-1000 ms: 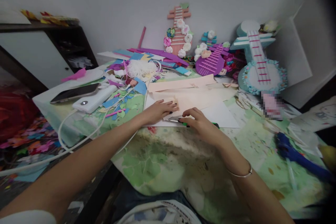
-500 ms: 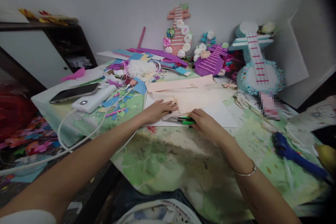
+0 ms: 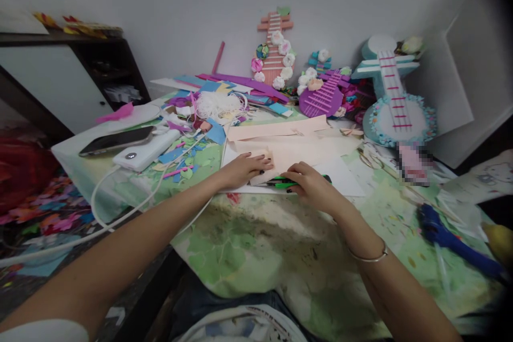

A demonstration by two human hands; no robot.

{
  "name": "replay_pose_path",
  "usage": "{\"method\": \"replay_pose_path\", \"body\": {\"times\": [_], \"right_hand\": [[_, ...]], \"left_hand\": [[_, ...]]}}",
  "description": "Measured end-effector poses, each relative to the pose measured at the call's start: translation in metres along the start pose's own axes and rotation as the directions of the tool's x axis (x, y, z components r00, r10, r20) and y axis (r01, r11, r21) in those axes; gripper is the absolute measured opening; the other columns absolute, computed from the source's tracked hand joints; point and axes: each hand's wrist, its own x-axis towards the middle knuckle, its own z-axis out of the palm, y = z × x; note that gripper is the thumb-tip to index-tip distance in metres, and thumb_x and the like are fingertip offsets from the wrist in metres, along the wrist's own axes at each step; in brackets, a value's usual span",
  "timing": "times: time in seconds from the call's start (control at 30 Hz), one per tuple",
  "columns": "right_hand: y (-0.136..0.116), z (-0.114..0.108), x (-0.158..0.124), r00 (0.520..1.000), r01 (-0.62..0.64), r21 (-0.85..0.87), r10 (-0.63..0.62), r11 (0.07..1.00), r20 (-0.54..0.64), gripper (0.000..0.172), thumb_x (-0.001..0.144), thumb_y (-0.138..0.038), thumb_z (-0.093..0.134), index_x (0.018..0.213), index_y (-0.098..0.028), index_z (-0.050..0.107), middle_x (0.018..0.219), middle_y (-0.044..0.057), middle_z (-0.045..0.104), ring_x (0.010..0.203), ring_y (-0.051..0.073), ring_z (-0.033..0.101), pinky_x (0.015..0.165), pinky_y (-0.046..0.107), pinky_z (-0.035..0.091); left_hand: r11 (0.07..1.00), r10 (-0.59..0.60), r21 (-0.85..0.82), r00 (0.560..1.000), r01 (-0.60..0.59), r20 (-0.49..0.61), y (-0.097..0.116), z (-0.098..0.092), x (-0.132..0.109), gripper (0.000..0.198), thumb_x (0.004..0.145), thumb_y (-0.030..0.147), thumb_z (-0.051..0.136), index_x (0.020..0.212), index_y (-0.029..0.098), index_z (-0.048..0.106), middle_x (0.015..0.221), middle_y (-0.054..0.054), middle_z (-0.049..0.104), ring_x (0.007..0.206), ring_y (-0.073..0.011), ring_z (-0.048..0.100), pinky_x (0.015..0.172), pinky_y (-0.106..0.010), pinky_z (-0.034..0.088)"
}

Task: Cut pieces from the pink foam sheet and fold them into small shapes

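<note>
My left hand (image 3: 246, 170) lies flat, fingers stretched to the right, pressing on a small piece of peach paper (image 3: 266, 159). Beneath that are larger peach sheets (image 3: 308, 150) and a white board (image 3: 348, 179). My right hand (image 3: 308, 184) is wrapped around a green and black utility knife (image 3: 284, 184). The knife lies almost level, its front pointing left toward the lower edge of the small peach piece, just right of my left fingertips. Whether the blade touches the paper is too small to tell.
Left are a phone (image 3: 116, 140), a white power bank (image 3: 146, 150) with a cable, and paper scraps. Decorated paper instruments (image 3: 274, 59) stand along the wall. At right are scissors (image 3: 371, 160), a blue glue gun (image 3: 444, 230) and another person's sleeve (image 3: 481, 176).
The knife has turned flatter in my right hand, and its rear end now shows beyond the knuckles. My left hand stays on the paper. The whole view has shifted slightly.
</note>
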Motion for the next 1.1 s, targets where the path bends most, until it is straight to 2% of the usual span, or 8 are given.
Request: {"method": "replay_pose_path", "body": {"times": [0.33,0.53,0.83,0.93,1.0,1.07,1.1], "right_hand": [[-0.008,0.002,0.000,0.999,0.033,0.018,-0.033,0.999,-0.033,0.032,0.085,-0.009,0.048,0.113,-0.015,0.063,0.097,0.015,0.058,0.092,0.026,0.051,0.077,0.039,0.045],[-0.004,0.003,-0.009,0.998,0.038,0.005,-0.038,0.999,-0.054,0.035,0.084,-0.007,0.046,0.115,-0.013,0.061,0.100,0.016,0.058,0.094,0.027,0.051,0.078,0.041,0.046],[-0.001,0.000,-0.025,0.997,0.045,0.134,-0.036,0.990,-0.070,0.041,0.078,-0.004,0.049,0.115,-0.018,0.061,0.101,0.013,0.059,0.097,0.026,0.052,0.083,0.041,0.047],[0.003,-0.006,-0.039,0.992,-0.044,0.166,0.063,0.985,-0.111,0.040,0.078,-0.006,0.050,0.114,-0.019,0.061,0.104,0.012,0.059,0.097,0.024,0.055,0.082,0.039,0.048],[0.010,-0.011,-0.053,0.965,-0.180,0.135,0.202,0.974,-0.170,0.035,0.079,-0.009,0.050,0.111,-0.018,0.061,0.103,0.011,0.061,0.095,0.024,0.057,0.082,0.037,0.048],[0.022,-0.016,-0.072,0.888,-0.378,0.069,0.383,0.923,-0.256,0.031,0.080,-0.016,0.051,0.110,-0.016,0.060,0.100,0.012,0.062,0.093,0.025,0.058,0.082,0.037,0.047],[0.030,-0.019,-0.082,0.834,-0.479,0.040,0.469,0.877,-0.292,0.031,0.081,-0.020,0.051,0.111,-0.016,0.059,0.099,0.012,0.063,0.089,0.024,0.060,0.079,0.037,0.047]], "left_hand": [[1.000,0.012,-0.010,1.000,-0.012,0.001,-0.002,0.000,0.000,0.041,0.099,0.026,0.028,0.137,0.033,0.042,0.151,0.001,0.030,0.141,-0.0140,0.024,0.112,-0.038,0.014],[1.000,-0.004,0.009,1.000,0.004,0.006,0.002,-0.001,0.000,0.041,0.099,0.025,0.028,0.137,0.033,0.043,0.150,0.001,0.032,0.141,-0.0143,0.024,0.112,-0.038,0.014],[1.000,-0.009,-0.012,1.000,0.009,0.008,0.001,-0.002,0.000,0.041,0.098,0.023,0.031,0.136,0.032,0.044,0.149,0.001,0.033,0.141,-0.0138,0.024,0.112,-0.040,0.015],[0.999,0.000,-0.032,1.000,0.000,-0.004,0.000,-0.001,-0.001,0.041,0.097,0.024,0.033,0.137,0.031,0.043,0.149,0.000,0.034,0.141,-0.0144,0.024,0.113,-0.042,0.016],[0.998,0.014,-0.066,0.999,-0.016,-0.032,0.000,-0.001,-0.003,0.042,0.096,0.025,0.035,0.137,0.029,0.043,0.147,0.000,0.037,0.140,-0.0152,0.026,0.113,-0.043,0.016],[0.991,0.024,-0.128,0.997,-0.033,-0.070,-0.001,-0.002,-0.007,0.041,0.094,0.029,0.039,0.135,0.028,0.047,0.143,-0.001,0.044,0.138,-0.0168,0.032,0.114,-0.044,0.018],[0.985,0.015,-0.170,0.995,-0.032,-0.100,-0.001,-0.003,-0.009,0.041,0.092,0.032,0.042,0.132,0.027,0.051,0.139,-0.002,0.049,0.135,-0.0182,0.037,0.113,-0.043,0.019]]}}
